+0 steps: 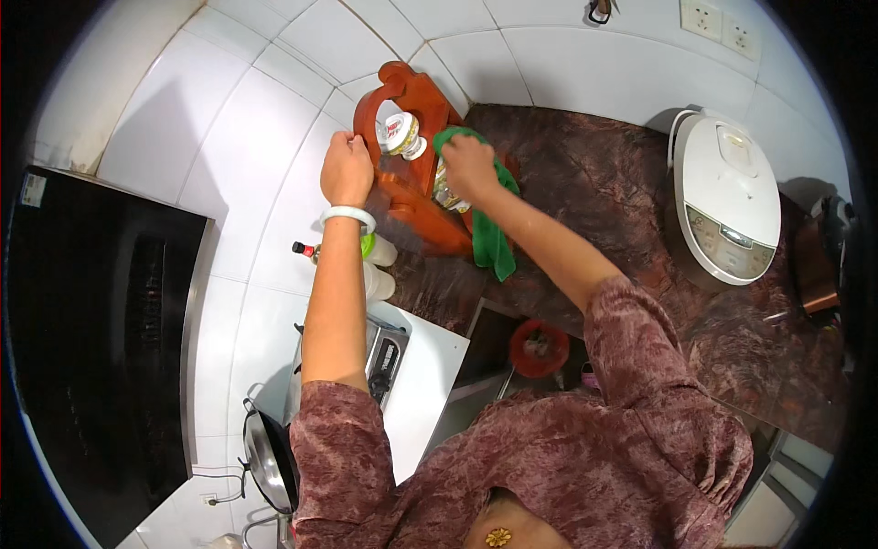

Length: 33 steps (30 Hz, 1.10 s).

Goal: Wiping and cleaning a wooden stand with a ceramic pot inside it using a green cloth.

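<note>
An orange-red wooden rack (425,226) stands on the dark marbled counter in the corner, with white patterned ceramic ware (403,136) on its upper level. My left hand (348,168), with a pale bangle at the wrist, is closed at the rack's curved left side; the fingertips are hidden, so I cannot tell how firmly it grips. A green cloth (492,240) is bunched under my right hand (468,168) and hangs down the rack's right side. Patterned containers (446,192) show partly below that hand.
A white rice cooker (734,199) stands on the counter at right. Bottles and a green-lidded container (381,250) are beside my left forearm, near a gas stove (387,357). A red bowl (539,348) is lower down. Wall sockets (720,27) are at upper right.
</note>
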Tool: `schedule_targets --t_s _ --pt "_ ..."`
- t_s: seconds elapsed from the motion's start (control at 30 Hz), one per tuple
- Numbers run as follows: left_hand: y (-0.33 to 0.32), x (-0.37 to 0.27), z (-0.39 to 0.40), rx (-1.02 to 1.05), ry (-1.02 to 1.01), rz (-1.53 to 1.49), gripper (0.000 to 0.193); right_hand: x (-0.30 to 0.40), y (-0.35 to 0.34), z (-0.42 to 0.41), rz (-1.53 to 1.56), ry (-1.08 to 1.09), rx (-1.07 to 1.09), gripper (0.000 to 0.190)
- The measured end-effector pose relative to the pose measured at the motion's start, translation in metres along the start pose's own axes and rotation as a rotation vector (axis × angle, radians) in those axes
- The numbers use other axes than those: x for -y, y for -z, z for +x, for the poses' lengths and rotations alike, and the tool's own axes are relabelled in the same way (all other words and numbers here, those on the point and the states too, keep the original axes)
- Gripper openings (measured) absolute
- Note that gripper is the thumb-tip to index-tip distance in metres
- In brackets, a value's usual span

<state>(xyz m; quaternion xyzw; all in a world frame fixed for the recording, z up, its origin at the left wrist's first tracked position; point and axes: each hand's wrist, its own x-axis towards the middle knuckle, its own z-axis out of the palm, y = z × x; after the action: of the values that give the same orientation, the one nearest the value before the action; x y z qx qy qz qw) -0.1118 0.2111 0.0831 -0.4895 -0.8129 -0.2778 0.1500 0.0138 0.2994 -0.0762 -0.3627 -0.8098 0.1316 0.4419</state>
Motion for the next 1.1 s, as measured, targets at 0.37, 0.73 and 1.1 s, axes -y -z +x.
schedule_targets --t_s 0.37,0.73,1.1 --pt "0.006 -0.004 -0.003 0.031 0.031 -0.018 0.030 -0.020 -0.008 0.006 0.112 0.039 -0.107 0.019" --pt "0.000 -0.002 -0.004 -0.029 0.019 -0.013 0.029 -0.121 -0.066 0.051 1.296 -0.587 0.297 0.034" --pt "-0.005 0.000 -0.002 -0.061 -0.003 -0.065 0.031 -0.143 -0.104 0.018 0.830 -0.566 0.380 0.039"
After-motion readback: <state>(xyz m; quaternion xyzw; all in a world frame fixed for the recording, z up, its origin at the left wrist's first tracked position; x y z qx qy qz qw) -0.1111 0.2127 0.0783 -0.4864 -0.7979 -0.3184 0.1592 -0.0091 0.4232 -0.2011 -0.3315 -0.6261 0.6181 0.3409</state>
